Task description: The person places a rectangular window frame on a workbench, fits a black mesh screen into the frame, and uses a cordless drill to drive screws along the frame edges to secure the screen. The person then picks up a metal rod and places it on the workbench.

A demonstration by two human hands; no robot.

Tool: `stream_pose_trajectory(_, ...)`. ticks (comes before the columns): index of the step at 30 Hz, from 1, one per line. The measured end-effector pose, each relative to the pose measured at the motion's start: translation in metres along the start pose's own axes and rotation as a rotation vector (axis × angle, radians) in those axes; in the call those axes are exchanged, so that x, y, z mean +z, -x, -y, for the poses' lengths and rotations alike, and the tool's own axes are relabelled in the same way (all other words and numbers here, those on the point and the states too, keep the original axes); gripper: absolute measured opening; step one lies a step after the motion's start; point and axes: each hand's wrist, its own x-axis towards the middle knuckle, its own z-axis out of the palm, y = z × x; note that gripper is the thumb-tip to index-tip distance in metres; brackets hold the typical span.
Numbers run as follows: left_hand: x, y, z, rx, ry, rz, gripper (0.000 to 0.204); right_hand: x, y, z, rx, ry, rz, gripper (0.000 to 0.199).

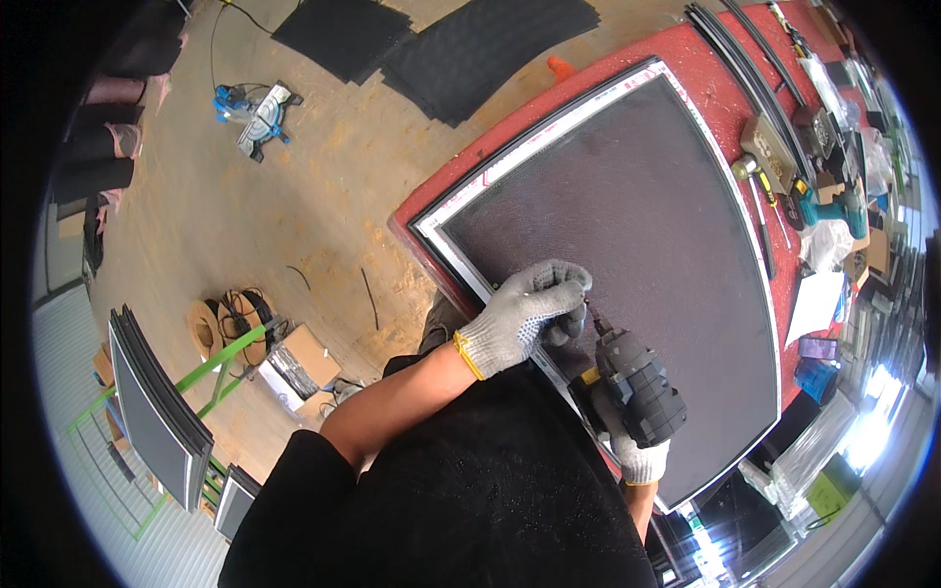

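My right hand, in a pale knit glove, is wrapped round the handle of a dark cordless drill. The drill's bit points up and left, toward my left hand. That hand wears a grey glove with a yellow cuff and blue dots, and its fingers are pinched together close to the bit's tip. What they hold, if anything, is too small to name. Both hands are over a framed dark mesh panel, near its close edge. Its white frame carries strips of printed film. The panel lies flat on a red-topped table.
A hammer, screwdriver and a box of small parts lie along the table's right side. On the floor stand a blue mitre saw, dark mesh sheets and a cardboard box. Framed panels lean at left.
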Motion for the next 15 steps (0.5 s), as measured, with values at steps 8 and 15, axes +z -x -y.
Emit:
stream_pose_trajectory(8,-0.073,-0.064,-0.093,0.736,-1.908,-0.834,0.075,-0.03,-0.043,-0.023,-0.333,0.294,-0.107,0.036)
stream_pose_trajectory(15,-0.085,-0.075,-0.088,0.596,-1.845,-0.776,0.068,-0.052,-0.156,-0.01,-0.444,0.222,0.054,0.041)
